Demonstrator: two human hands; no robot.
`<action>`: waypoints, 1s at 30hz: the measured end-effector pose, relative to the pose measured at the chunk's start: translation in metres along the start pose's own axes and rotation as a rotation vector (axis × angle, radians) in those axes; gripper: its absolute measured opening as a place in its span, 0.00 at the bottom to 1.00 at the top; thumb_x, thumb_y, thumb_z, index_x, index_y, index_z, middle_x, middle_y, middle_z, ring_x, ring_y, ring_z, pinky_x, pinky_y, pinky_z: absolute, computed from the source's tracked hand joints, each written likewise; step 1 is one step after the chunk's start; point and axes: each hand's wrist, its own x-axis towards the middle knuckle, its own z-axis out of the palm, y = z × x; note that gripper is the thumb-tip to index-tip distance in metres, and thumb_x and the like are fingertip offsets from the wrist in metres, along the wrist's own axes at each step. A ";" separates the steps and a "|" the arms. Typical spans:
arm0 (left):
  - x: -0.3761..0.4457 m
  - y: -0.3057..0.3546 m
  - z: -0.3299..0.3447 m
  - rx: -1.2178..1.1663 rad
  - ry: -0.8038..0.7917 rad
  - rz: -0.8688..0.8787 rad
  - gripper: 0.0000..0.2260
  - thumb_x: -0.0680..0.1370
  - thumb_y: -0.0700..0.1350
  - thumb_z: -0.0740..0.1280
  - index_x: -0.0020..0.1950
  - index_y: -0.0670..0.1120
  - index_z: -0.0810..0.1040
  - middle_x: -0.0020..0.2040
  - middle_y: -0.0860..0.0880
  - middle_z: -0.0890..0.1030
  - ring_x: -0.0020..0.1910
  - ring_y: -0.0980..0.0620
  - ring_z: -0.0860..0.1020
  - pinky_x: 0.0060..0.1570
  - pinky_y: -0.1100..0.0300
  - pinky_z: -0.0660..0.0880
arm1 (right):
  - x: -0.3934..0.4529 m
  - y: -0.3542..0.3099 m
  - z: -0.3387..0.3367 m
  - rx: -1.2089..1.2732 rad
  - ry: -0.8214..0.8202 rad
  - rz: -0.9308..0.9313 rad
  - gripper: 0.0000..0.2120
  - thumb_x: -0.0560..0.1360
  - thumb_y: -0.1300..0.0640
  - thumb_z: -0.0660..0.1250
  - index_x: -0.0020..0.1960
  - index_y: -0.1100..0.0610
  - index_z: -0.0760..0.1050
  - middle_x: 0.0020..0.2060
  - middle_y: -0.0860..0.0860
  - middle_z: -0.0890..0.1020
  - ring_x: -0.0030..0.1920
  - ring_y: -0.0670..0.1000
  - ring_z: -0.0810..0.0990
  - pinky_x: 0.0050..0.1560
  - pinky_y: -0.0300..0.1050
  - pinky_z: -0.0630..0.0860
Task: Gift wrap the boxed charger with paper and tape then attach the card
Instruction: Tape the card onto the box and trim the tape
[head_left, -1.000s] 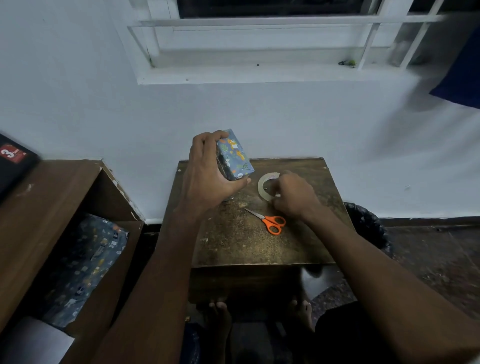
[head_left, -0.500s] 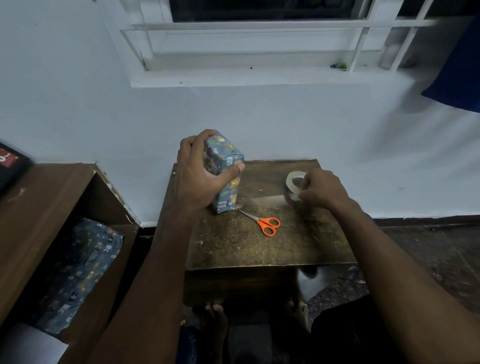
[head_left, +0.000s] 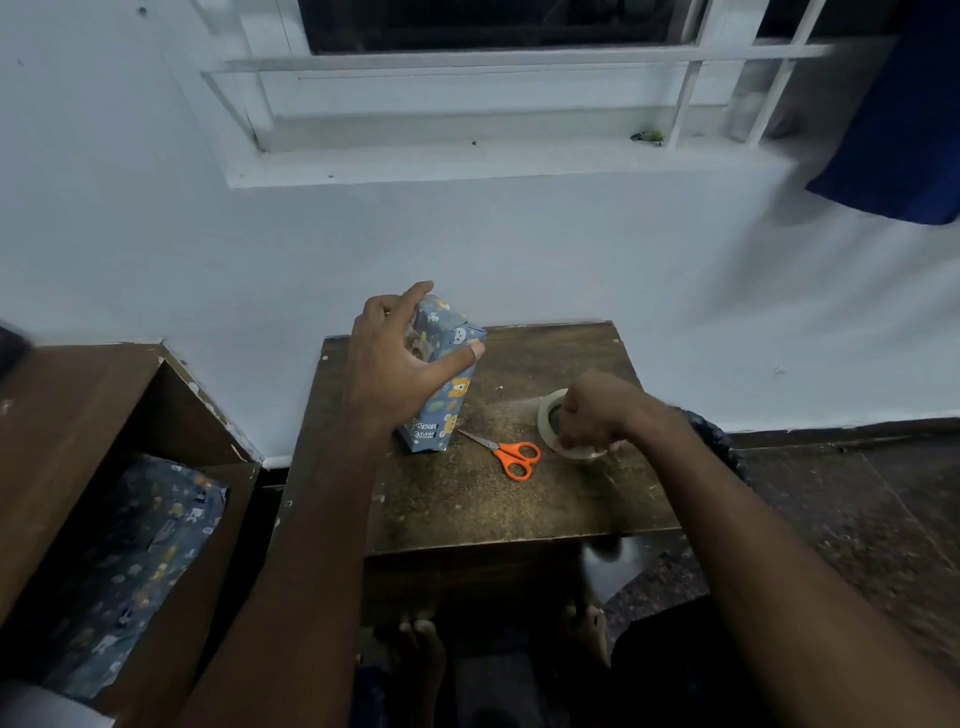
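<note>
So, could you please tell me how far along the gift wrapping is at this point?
Done: the box stands on end on the table, its sides covered in patterned paper, though printed packaging shows at the bottom edge.

In hand: the left hand holds its top end, while the right hand grips the tape roll.

Left: taping the ends and attaching the card; no card is visible. The scissors lie unused.

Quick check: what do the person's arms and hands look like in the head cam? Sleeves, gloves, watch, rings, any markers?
Both forearms are bare as far as the view reaches; no sleeve shows. The left hand and right hand wear no gloves. No watch, band or ring is visible on either, and no markers or cables. Short nail on the left thumb. The dim light leaves finer detail unclear.
</note>
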 end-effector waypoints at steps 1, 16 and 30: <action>0.000 0.000 0.001 0.001 -0.007 -0.005 0.39 0.69 0.70 0.77 0.78 0.60 0.72 0.65 0.50 0.73 0.67 0.51 0.75 0.66 0.54 0.72 | 0.000 0.004 -0.004 0.061 0.001 0.006 0.09 0.71 0.56 0.73 0.36 0.60 0.83 0.32 0.55 0.85 0.32 0.54 0.85 0.33 0.48 0.83; 0.001 -0.005 -0.004 -0.037 -0.057 -0.043 0.39 0.69 0.72 0.73 0.78 0.60 0.71 0.65 0.49 0.73 0.67 0.49 0.75 0.66 0.52 0.74 | 0.031 0.037 -0.002 0.295 0.326 0.061 0.07 0.70 0.55 0.76 0.38 0.56 0.80 0.38 0.52 0.83 0.43 0.55 0.82 0.35 0.43 0.71; -0.001 -0.010 -0.007 -0.097 -0.096 0.002 0.37 0.70 0.70 0.73 0.77 0.60 0.72 0.66 0.49 0.74 0.67 0.50 0.75 0.66 0.54 0.72 | 0.035 0.029 0.001 0.138 0.190 -0.079 0.06 0.74 0.54 0.74 0.38 0.52 0.81 0.39 0.49 0.84 0.44 0.51 0.81 0.41 0.43 0.72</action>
